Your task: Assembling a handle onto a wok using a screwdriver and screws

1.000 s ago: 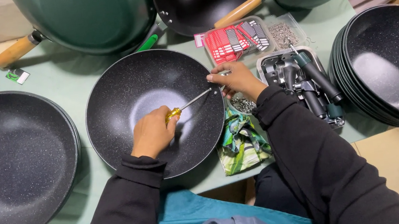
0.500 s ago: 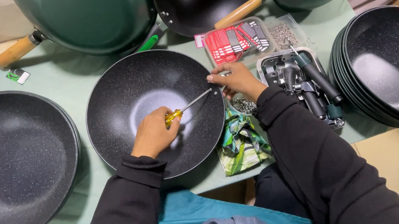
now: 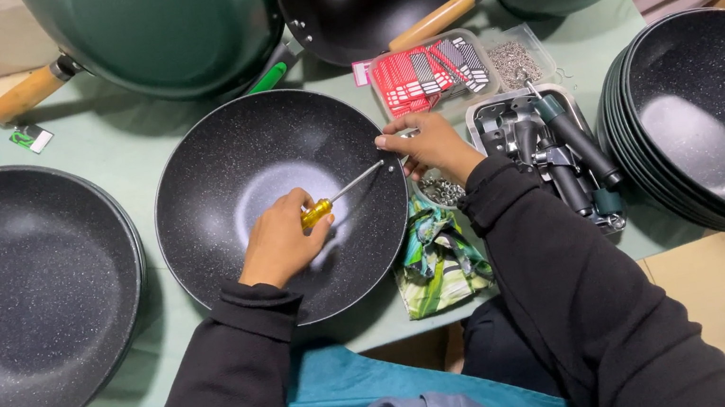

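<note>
wok: black speckled non-stick wok [image 3: 276, 202] sits on the pale green table [image 3: 133, 142], right in front of the person, between a larger black pan [image 3: 14, 303] on the left and a stack of black woks [image 3: 723, 116] on the right.
left hand: left hand [image 3: 277, 242] has its fingers curled tight round the yellow-handled screwdriver [image 3: 338, 198], shaft pointing at the wok's right rim.
right hand: right hand [image 3: 425, 141] rests on that rim, fingertips pinched together; whether they hold a screw i cannot tell.
step in hand: looks like driving a screw at the rim, probably for a handle fitting.
next move: calls for keeping the tip seated and the wok steady while turning.
nearby: tray of dark handle parts [image 3: 546, 147], tub of small screws [image 3: 514, 61].
</note>
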